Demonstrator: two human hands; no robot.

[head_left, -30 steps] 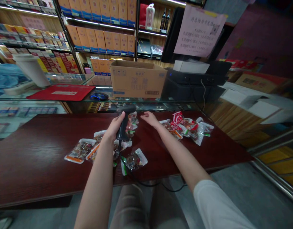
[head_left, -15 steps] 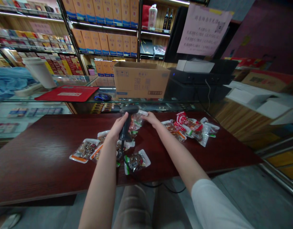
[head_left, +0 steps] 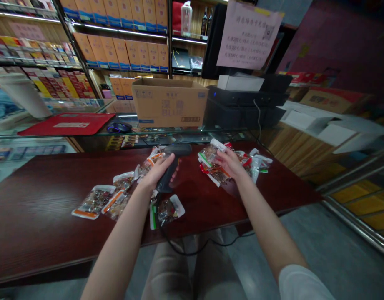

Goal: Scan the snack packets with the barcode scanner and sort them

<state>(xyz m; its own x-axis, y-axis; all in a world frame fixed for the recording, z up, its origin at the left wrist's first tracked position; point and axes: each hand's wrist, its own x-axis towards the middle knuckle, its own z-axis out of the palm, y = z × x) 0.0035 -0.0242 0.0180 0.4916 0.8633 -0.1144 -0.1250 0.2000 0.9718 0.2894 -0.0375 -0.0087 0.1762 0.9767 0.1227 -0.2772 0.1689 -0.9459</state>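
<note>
My left hand is wrapped around the grip of a black barcode scanner, whose head points right. Its cable hangs down over the table's front edge. My right hand has its fingers closed on the right edge of a clear snack packet with a green strip and white top. That packet is over a pile of other packets, some with red parts. Under and around my left hand lie several more snack packets with orange strips. A green-edged packet lies nearer the front edge.
The packets lie on a dark red wooden table. Behind it, a glass counter carries an open cardboard box, a mouse, a red mat and a white cup. A monitor with a paper notice stands at the back right.
My right hand has moved right, from beside the scanner to the right-hand pile, with a packet at its fingers. The scanner stays in my left hand. The view has shifted slightly right.
</note>
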